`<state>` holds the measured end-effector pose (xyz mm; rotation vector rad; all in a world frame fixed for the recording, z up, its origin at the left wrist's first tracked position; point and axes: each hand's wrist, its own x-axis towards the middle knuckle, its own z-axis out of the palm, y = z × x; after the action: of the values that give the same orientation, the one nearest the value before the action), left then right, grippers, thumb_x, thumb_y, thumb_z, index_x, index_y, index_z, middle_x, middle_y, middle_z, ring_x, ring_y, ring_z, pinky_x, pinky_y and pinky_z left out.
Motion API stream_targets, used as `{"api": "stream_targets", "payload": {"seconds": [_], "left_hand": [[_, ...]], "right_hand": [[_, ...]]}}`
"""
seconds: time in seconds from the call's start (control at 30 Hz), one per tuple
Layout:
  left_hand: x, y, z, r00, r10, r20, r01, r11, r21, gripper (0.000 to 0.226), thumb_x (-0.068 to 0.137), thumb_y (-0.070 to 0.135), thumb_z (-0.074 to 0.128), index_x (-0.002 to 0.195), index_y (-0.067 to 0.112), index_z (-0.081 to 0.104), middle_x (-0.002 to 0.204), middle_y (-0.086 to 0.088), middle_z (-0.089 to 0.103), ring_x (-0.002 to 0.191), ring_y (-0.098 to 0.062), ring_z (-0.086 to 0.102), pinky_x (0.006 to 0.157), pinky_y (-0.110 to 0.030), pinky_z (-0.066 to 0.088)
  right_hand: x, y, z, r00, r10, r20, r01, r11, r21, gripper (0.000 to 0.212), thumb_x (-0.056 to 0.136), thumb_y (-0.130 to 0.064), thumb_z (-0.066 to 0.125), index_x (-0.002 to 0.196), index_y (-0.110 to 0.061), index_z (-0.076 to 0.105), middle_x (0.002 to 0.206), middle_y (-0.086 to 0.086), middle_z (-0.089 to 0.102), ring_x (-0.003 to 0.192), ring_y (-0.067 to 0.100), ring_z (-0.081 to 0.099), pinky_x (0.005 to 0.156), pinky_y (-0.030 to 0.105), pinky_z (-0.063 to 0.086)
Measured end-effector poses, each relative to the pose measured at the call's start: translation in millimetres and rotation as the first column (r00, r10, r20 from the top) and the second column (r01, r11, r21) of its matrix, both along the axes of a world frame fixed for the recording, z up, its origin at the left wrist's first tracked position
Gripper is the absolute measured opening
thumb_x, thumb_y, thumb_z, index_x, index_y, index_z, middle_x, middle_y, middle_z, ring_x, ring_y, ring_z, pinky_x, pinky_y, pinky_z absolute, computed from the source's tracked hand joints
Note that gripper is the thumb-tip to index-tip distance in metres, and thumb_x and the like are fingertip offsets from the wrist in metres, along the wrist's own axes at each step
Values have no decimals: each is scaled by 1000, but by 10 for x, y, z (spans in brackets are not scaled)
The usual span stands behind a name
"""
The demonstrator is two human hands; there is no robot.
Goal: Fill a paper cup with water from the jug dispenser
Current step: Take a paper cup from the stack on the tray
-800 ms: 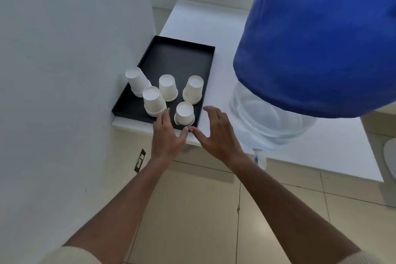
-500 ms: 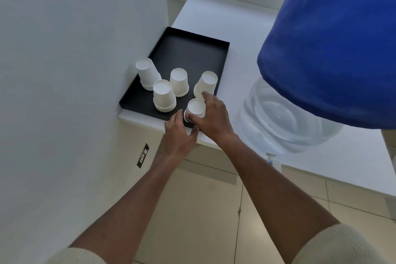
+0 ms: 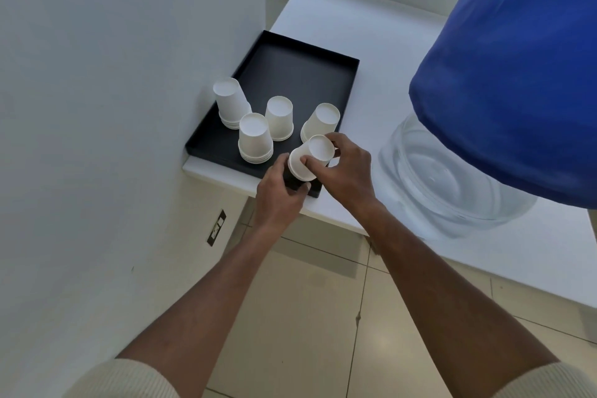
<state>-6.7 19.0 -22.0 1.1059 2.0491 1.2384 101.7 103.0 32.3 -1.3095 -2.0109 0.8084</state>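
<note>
A black tray (image 3: 300,74) on the white counter holds several upside-down white paper cup stacks (image 3: 255,139). At its near right corner my right hand (image 3: 345,171) grips a tilted, upside-down paper cup (image 3: 311,157), lifted off the tray. My left hand (image 3: 279,195) rests on the tray's front edge beside the cup's rim; whether it holds the cup or the tray I cannot tell. To the right stands the clear water jug (image 3: 452,184) under a blue cover (image 3: 517,81). Its tap is hidden.
A white wall (image 3: 97,107) closes in the left side, with a socket (image 3: 217,227) low on it. The white counter (image 3: 371,42) runs back and to the right. Beige floor tiles (image 3: 323,317) lie below its front edge.
Both hands reached forward from the counter's edge to the nearest cup. My right hand closed on it and tipped it up off the tray.
</note>
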Motion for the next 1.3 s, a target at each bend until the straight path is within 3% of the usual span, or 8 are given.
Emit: {"api": "stream_targets", "payload": {"seconds": [0.13, 0.47, 0.6, 0.73, 0.9, 1.1, 1.23, 1.3], "left_hand": [[-3, 47, 51, 1000, -11, 12, 10, 998, 58, 62, 74, 29, 85, 129, 31, 56, 105, 10, 74, 96, -19, 71, 86, -43, 59], [-32, 157, -30, 995, 82, -64, -78, 995, 68, 60, 64, 34, 89, 116, 24, 62, 113, 5, 66, 100, -17, 63, 84, -43, 56], [-34, 190, -25, 990, 119, -77, -114, 991, 67, 58, 66, 33, 87, 117, 21, 62, 115, 4, 65, 100, -18, 62, 81, -37, 52], [-40, 190, -32, 990, 129, -65, -124, 990, 69, 52, 67, 22, 79, 117, 23, 62, 116, 5, 66, 98, -20, 63, 81, -41, 54], [-64, 193, -28, 994, 98, -39, -96, 994, 61, 52, 65, 21, 71, 116, 27, 60, 98, 8, 72, 90, -25, 65, 77, -43, 56], [-103, 217, -38, 994, 108, -32, -107, 994, 22, 57, 70, 33, 79, 123, 27, 61, 101, 5, 77, 94, -30, 69, 79, -44, 56], [-105, 241, -63, 993, 109, -44, -109, 994, -3, 58, 70, 33, 83, 125, 28, 62, 101, 4, 78, 96, -29, 70, 78, -38, 54], [-104, 248, -70, 993, 108, -46, -108, 994, -14, 55, 69, 34, 82, 122, 27, 64, 97, 4, 78, 93, -27, 70, 74, -36, 52]], "right_hand": [[31, 19, 30, 1000, 17, -24, -17, 1000, 11, 42, 78, -32, 89, 112, -14, 72, 102, -4, 76, 88, 13, 67, 76, 25, 56], [-30, 1, -84, 995, 30, -96, -28, 999, 23, 49, 73, -35, 91, 113, -16, 70, 106, -4, 75, 89, 9, 67, 76, 27, 60], [-92, -15, -140, 991, 30, -128, -36, 998, -48, 58, 70, -29, 93, 120, -17, 67, 109, -6, 74, 90, 3, 65, 78, 22, 57], [-126, -45, -202, 991, 43, -126, -63, 986, -156, 73, 64, -25, 95, 127, -24, 58, 112, -7, 72, 101, 15, 69, 82, 28, 58], [-183, -51, -284, 990, -33, -139, 1, 974, -225, 73, 63, -21, 97, 124, -21, 56, 108, -8, 72, 100, 15, 70, 79, 36, 63], [-212, -4, -256, 987, -50, -156, 17, 979, -202, 70, 66, -23, 97, 122, -16, 57, 105, -12, 69, 98, 11, 67, 71, 10, 50], [-213, -2, -279, 988, -40, -149, 10, 980, -197, 71, 65, -22, 97, 123, -15, 55, 109, -8, 71, 103, 17, 69, 77, 23, 55], [-204, 0, -286, 989, -31, -146, 3, 981, -192, 71, 66, -21, 96, 123, -14, 55, 109, -8, 70, 102, 17, 69, 74, 19, 53]]}}
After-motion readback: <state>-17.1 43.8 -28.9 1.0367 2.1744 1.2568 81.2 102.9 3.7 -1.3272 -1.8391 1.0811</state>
